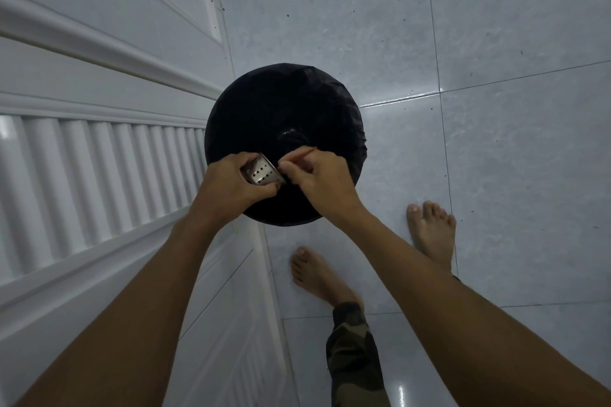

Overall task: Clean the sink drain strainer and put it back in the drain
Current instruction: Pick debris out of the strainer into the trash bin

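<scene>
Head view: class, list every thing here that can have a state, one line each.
drain strainer: tipped on its side, held over the bin.
thin stick: pinched, one end at the strainer.
bin: uncovered, lined with a black bag.
left hand: grips the strainer.
right hand: pinches the stick.

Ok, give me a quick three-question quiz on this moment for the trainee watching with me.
1. True or false: the left hand grips the metal strainer.
2. Multiple choice: the right hand pinches A) a sponge, B) a thin stick, C) a spoon.
3. Short answer: what are both hands working above?

Key: 1 true. 2 B, with the stick's tip at the strainer. 3 the black-lined bin on the tiled floor.
</scene>
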The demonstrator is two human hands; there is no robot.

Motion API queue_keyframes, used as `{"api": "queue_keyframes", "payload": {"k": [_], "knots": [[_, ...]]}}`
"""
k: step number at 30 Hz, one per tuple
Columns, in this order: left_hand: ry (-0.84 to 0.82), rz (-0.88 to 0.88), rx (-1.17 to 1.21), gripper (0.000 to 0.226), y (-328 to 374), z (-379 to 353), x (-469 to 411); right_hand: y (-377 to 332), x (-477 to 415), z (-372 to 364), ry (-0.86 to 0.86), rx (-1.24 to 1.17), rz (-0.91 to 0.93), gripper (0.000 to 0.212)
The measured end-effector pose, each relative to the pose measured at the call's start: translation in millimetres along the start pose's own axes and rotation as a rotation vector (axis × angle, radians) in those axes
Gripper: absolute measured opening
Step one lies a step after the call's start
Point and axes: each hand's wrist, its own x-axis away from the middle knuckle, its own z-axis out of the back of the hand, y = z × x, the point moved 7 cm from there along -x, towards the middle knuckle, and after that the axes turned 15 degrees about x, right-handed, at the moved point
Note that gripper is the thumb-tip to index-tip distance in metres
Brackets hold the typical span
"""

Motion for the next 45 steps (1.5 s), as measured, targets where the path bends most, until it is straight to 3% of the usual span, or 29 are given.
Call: {"api": "queue_keyframes", "payload": {"k": [4, 8, 11, 14, 18, 23, 28, 35, 45], "knots": [[-0.011, 0.020, 0.018, 0.066, -0.2, -5.0, -0.9, 5.7, 0.6, 22.5, 0.231, 0.104, -0.080, 0.012], [0.003, 0.026, 0.033, 0.062, 1.2, -6.6, -1.8, -13.2, 5.2, 5.2, 0.080, 0.077, 0.037, 0.011], [0.014, 0.041, 0.030, 0.069, 1.7, -10.3, -0.3, 3.6, 3.6, 18.2, 0.185, 0.203, -0.081, 0.016], [0.062, 0.051, 0.061, 0.071, -0.2, -11.8, 2.7, 1.3, 2.9, 32.9, 0.253, 0.216, -0.048, 0.017], [0.124, 0.101, 0.183, 0.075, -3.2, -19.9, 10.4, -4.6, 7.3, 35.2, 0.193, 0.297, 0.020, 0.020], [0.243, 0.041, 0.342, 0.090, 10.3, -31.2, 31.0, -6.8, 15.2, 42.7, 0.098, 0.405, 0.072, 0.025], [0.431, -0.009, 0.426, 0.073, 36.0, -26.5, 58.3, -24.9, 28.8, 72.6, 0.099, 0.434, 0.122, 0.025], [0.575, -0.048, 0.569, 0.069, 119.2, 9.6, 99.1, -105.5, 51.5, 138.5, 0.099, 0.461, 0.240, 0.024], [0.749, -0.213, 0.682, 0.069, 312.4, 136.8, 203.5, -300.1, 111.6, 295.4, 0.205, 0.415, 0.416, 0.019]]}}
